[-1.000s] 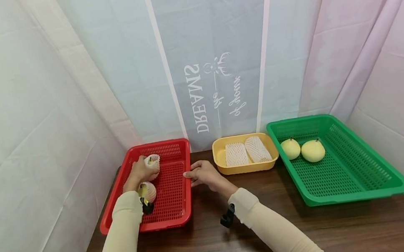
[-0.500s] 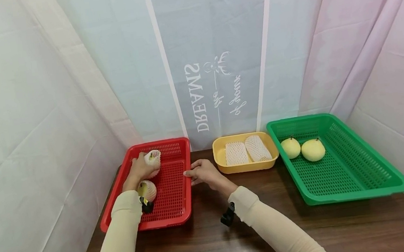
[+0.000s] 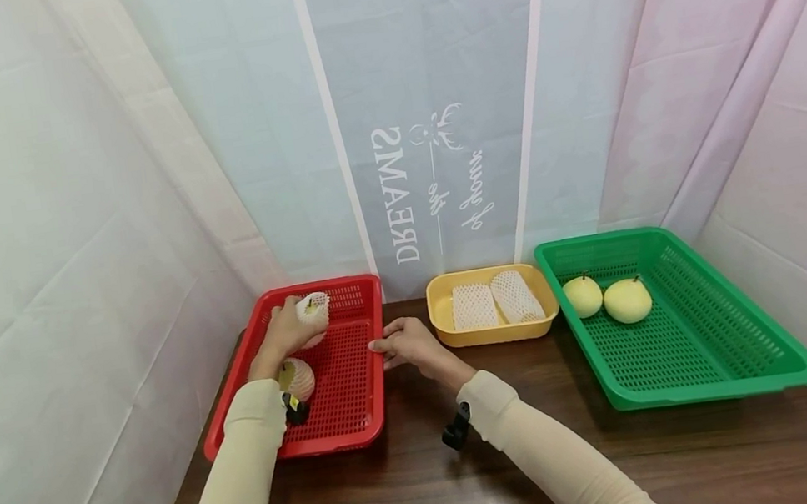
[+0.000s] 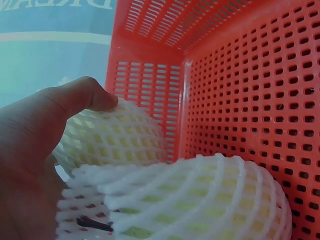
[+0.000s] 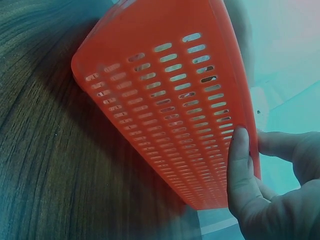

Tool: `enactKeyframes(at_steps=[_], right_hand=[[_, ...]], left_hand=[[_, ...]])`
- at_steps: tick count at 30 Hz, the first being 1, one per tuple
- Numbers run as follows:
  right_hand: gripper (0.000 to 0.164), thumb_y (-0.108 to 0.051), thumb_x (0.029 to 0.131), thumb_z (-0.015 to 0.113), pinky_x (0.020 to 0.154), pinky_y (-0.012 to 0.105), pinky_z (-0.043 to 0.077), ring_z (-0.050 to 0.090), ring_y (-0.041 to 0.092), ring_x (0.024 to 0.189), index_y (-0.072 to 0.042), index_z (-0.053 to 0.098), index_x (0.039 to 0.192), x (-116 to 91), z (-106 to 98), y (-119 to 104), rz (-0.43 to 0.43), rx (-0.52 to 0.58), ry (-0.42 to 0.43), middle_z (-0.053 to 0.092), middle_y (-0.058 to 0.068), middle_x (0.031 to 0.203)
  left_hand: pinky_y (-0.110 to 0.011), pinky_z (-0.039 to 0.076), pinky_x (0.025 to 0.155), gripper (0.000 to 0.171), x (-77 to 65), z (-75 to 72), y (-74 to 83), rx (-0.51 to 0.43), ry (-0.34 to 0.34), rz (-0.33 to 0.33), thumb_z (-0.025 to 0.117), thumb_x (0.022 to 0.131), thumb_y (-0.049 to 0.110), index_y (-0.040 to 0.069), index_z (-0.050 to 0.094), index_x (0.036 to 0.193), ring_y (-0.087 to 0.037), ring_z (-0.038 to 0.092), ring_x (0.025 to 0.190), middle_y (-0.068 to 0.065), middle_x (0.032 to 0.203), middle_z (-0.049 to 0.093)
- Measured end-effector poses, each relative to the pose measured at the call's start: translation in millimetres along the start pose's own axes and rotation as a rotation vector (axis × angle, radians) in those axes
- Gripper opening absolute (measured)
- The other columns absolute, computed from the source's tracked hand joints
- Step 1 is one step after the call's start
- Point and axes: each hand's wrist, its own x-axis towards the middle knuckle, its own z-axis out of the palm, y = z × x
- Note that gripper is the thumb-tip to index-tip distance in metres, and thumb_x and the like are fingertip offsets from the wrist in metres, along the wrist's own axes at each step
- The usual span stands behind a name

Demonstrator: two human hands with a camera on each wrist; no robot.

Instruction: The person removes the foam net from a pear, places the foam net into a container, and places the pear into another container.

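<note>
My left hand (image 3: 283, 334) grips a pale yellow pear in a white foam net (image 4: 115, 135), inside the red basket (image 3: 344, 442) near its far end. In the left wrist view the thumb lies over the top of that net. A second netted pear (image 3: 298, 380) sits in the basket beneath the left wrist, its dark stem showing through the net's open end. At the basket's right side, my right hand (image 3: 415, 347) pinches the rim; in the right wrist view thumb and fingers (image 5: 240, 170) lie on either side of it.
A yellow tray (image 3: 493, 336) with two flattened white foam nets (image 3: 474, 306) stands between the baskets. To the right, a green basket (image 3: 715, 390) holds two bare pears (image 3: 627, 301). Fabric walls (image 3: 439, 46) enclose the back and sides of the brown wooden table (image 3: 417, 486).
My left hand has lifted the netted pear slightly, shifting it a little to the right and toward the back. The right hand keeps its hold on the red basket's rim.
</note>
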Motion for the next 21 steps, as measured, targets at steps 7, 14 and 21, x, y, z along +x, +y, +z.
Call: enactKeyframes(at_steps=[7, 14, 21], right_hand=[[0.032, -0.014, 0.098, 0.078, 0.097, 0.056, 0.06, 0.075, 0.019, 0.079, 0.003, 0.063, 0.119, 0, -1, 0, 0.002, -0.006, -0.001, 0.075, 0.019, 0.106], [0.032, -0.014, 0.097, 0.078, 0.096, 0.057, 0.06, 0.074, 0.019, 0.077, 0.004, 0.063, 0.118, 2, -1, 0, 0.007, -0.014, 0.004, 0.075, 0.019, 0.105], [0.032, -0.015, 0.097, 0.078, 0.097, 0.057, 0.059, 0.073, 0.017, 0.075, 0.004, 0.063, 0.118, 2, -1, 0, 0.014, -0.029, 0.004, 0.075, 0.019, 0.104]], left_hand=[[-0.05, 0.05, 0.089, 0.083, -3.7, 1.9, 11.9, 0.013, 0.015, 0.044, 0.072, 0.093, 0.036, 0.001, 0.035, 0.159, -0.036, 0.054, 0.107, -0.029, 0.139, 0.045], [-0.047, 0.049, 0.09, 0.083, -5.2, 3.6, 23.8, -0.009, 0.016, 0.073, 0.074, 0.094, 0.036, 0.003, 0.036, 0.159, -0.033, 0.055, 0.107, -0.026, 0.141, 0.046], [-0.044, 0.05, 0.088, 0.081, -9.5, 6.6, 31.1, -0.023, 0.013, 0.075, 0.076, 0.094, 0.036, 0.004, 0.038, 0.158, -0.03, 0.056, 0.104, -0.023, 0.136, 0.049]])
